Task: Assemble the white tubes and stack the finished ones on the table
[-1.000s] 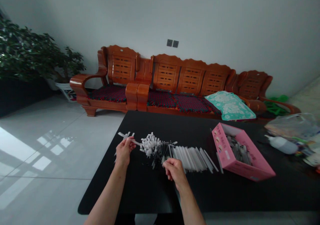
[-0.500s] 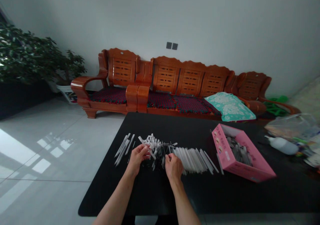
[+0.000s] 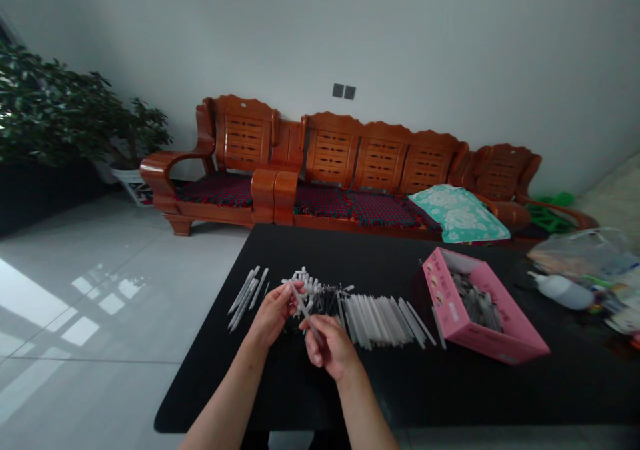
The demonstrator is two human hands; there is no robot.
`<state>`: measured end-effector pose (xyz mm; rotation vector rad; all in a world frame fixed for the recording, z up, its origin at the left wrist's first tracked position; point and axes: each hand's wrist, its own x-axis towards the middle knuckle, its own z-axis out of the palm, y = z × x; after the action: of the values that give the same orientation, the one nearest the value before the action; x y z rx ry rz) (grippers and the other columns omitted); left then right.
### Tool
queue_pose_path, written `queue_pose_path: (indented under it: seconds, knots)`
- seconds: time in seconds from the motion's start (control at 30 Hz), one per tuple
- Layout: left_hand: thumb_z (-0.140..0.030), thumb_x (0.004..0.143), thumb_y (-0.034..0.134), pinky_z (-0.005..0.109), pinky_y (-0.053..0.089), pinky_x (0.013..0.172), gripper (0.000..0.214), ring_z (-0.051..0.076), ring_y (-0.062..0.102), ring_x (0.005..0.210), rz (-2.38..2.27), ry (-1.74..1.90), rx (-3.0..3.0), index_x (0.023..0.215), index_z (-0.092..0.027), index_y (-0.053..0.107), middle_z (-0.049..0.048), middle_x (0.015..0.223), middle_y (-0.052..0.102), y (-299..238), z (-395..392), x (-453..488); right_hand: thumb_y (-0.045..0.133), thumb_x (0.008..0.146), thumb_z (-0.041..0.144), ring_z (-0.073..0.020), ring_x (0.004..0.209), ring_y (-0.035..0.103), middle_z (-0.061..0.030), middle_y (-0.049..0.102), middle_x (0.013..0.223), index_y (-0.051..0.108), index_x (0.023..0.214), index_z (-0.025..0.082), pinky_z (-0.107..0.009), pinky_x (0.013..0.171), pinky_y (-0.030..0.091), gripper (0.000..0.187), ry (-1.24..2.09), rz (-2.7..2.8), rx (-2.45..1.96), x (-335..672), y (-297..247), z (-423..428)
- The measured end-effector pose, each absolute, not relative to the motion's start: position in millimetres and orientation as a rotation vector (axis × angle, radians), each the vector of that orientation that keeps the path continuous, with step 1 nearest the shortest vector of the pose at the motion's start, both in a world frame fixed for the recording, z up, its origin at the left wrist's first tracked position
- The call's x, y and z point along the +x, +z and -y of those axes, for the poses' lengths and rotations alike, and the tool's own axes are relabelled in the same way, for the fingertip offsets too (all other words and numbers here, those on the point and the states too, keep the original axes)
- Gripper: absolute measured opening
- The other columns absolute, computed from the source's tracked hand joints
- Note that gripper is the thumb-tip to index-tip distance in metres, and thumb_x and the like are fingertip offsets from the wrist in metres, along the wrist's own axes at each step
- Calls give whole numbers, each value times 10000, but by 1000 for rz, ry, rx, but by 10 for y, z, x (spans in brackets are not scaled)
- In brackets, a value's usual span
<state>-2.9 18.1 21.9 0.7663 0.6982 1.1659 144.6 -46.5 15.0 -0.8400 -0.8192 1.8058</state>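
Pale grey wall (image 3: pixel 450 50) with two sockets (image 3: pixel 344 91); carved wooden sofa (image 3: pixel 380 163) with red cushions (image 3: pixel 220 189) against it; potted plant (image 3: pixel 60 110) at left; glossy white tile floor (image 3: pixel 100 270) with bright light patches; black table (image 3: pixel 350 250) in front.

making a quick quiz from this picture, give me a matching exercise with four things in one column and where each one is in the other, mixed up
Things
1. thin white plastic stick
2. open pink cardboard box
3. white plastic squeeze bottle
4. teal flowered cloth

Places
A. on the seat of the carved wooden sofa
B. held between the left hand and the right hand
C. lying on its side at the far right of the black table
D. on the table, just right of the row of white sticks

Pairs: 1-B, 2-D, 3-C, 4-A
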Motion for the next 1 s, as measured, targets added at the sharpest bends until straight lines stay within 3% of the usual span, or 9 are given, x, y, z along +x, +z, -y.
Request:
queue_pose_path:
  seconds: [0.1, 0.27, 0.4, 0.57, 0.73, 0.9, 1.0]
  knots:
    - [-416, 726, 771, 182, 411, 529, 351, 75, 528, 588, -682, 1144, 752, 915, -124, 723, 59, 808, 669, 250, -143, -16, 582, 841, 536, -55, 277, 330, 59, 503, 432, 668, 901, 114, -188, 314, 226, 435, 1842, 813, -788, 1376, 148, 488]
    - [-406, 690, 789, 167, 371, 470, 351, 58, 493, 529, -747, 1204, 724, 853, -104, 714, 38, 728, 655, 201, -155, 31, 577, 828, 562, -43, 300, 163, 132, 290, 391, 628, 808, 169, -189, 341, 164, 398, 1702, 904, -996, 1313, 177, 493]
    - [-410, 578, 834, 166, 380, 456, 399, 58, 495, 504, -876, 1399, 593, 801, -108, 700, 19, 679, 640, 152, -329, -126, 538, 866, 470, -79, 446, 346, 61, 400, 493, 625, 676, 161, -210, 441, 238, 373, 1116, 1351, -1324, 1381, 101, 571]
    - [-444, 595, 808, 185, 446, 501, 437, 85, 562, 574, -980, 1416, 704, 865, -110, 726, 47, 759, 665, 75, -419, -292, 427, 923, 433, -130, 528, 455, 19, 481, 509, 610, 617, 179, -235, 518, 299, 438, 625, 1472, -1660, 1738, -3, 623]
    - [-468, 634, 758, 201, 435, 457, 450, 109, 551, 532, -1157, 1315, 914, 886, -96, 738, 30, 657, 641, -103, -356, -248, 487, 894, 361, -214, 667, 611, -88, 701, 754, 727, 890, 201, -274, 569, 354, 289, 108, 1302, -2270, 2386, 68, 534]
    - [-425, 652, 724, 243, 435, 426, 343, 152, 559, 448, -1431, 1262, 1090, 822, -127, 725, 13, 521, 617, -289, -383, -207, 486, 915, 290, -235, 734, 660, -112, 721, 819, 719, 932, 200, -292, 584, 372, 250, -131, 1311, -2571, 2825, 31, 446]
    - [-367, 704, 682, 254, 460, 464, 246, 173, 608, 472, -1534, 1200, 1188, 816, -150, 711, 27, 551, 648, -389, -438, -179, 506, 913, 274, -231, 743, 665, -111, 715, 830, 720, 877, 191, -292, 591, 380, 232, -188, 1388, -2578, 2900, -48, 417]
